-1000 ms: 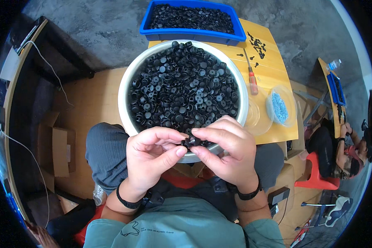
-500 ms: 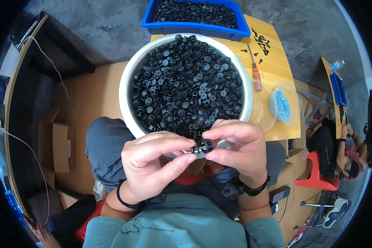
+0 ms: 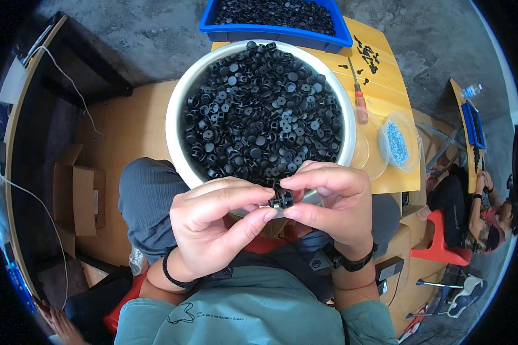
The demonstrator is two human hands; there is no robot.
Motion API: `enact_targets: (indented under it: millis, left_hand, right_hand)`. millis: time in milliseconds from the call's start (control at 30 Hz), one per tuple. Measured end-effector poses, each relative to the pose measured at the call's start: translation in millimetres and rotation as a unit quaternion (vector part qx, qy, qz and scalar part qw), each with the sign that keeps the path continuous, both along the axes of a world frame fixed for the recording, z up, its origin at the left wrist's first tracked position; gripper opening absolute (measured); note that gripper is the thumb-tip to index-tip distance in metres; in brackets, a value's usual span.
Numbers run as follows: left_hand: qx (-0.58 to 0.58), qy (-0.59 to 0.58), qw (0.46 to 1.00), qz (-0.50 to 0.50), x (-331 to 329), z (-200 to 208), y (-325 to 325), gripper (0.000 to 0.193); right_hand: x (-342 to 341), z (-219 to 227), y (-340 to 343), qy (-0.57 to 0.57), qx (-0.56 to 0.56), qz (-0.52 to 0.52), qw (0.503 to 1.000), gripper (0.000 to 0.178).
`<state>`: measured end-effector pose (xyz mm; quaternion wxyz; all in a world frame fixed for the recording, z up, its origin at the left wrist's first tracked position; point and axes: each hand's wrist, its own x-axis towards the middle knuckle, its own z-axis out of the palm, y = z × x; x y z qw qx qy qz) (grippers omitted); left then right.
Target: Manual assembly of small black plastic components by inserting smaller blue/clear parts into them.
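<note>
Between the fingertips of both hands, just over the near rim of a large pale bowl (image 3: 174,118), is a small round black plastic part (image 3: 282,199) with openings in its side. My left hand (image 3: 210,224) pinches its left end with thumb and forefinger. On the other side, my right hand (image 3: 339,204) grips its right end the same way. Fingertips cover both ends of the part. The bowl is heaped with similar black plastic parts (image 3: 259,115), some with flat round caps, and stands in front of my lap.
Behind the bowl, a blue tray (image 3: 276,35) of black pieces sits on a yellow wooden table (image 3: 394,86). A screwdriver (image 3: 361,103), a clear tub of screws (image 3: 396,144) and loose black pieces (image 3: 367,54) lie to the right. Another person (image 3: 483,221) works at far right.
The stem that showed at the part's left side is now mostly out of sight, and my fingertips are closer together. The bowl and table appear slightly shifted in view.
</note>
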<state>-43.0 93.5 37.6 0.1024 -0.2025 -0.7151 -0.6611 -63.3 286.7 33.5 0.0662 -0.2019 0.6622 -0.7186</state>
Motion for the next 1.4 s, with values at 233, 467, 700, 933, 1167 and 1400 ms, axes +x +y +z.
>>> enact_targets:
  millis: [233, 467, 700, 933, 1167, 1400]
  left_hand:
    - [-0.007, 0.003, 1.0, 0.011, 0.2, 1.1, 1.2, 0.017]
    - [-0.026, 0.003, 1.0, 0.017, -0.7, 2.3, 0.4, 0.015]
    - [-0.044, 0.027, 0.999, 0.018, -1.5, -1.9, 0.6, 0.015]
    - [-0.092, 0.01, 0.996, -0.003, -7.3, 4.7, 1.8, 0.035]
    - [-0.225, 0.157, 0.962, 0.006, -4.7, 2.9, 6.3, 0.039]
    - [-0.277, 0.216, 0.936, 0.022, -3.1, -0.9, 18.7, 0.026]
  right_hand:
    - [0.4, 0.1, -1.0, 0.026, 0.017, -0.009, 0.999, 0.028]
    - [-0.5, 6.6, -3.2, 0.069, 0.064, -0.022, 0.995, 0.027]
    - [3.4, 14.4, -8.2, 0.211, 0.185, -0.069, 0.957, 0.026]
    - [4.5, 11.1, -6.6, 0.206, 0.148, -0.058, 0.966, 0.027]
    - [14.2, 7.4, -4.1, 0.081, 0.071, -0.058, 0.993, 0.032]
    - [5.7, -2.7, 3.5, -0.004, -0.008, 0.026, 1.0, 0.038]
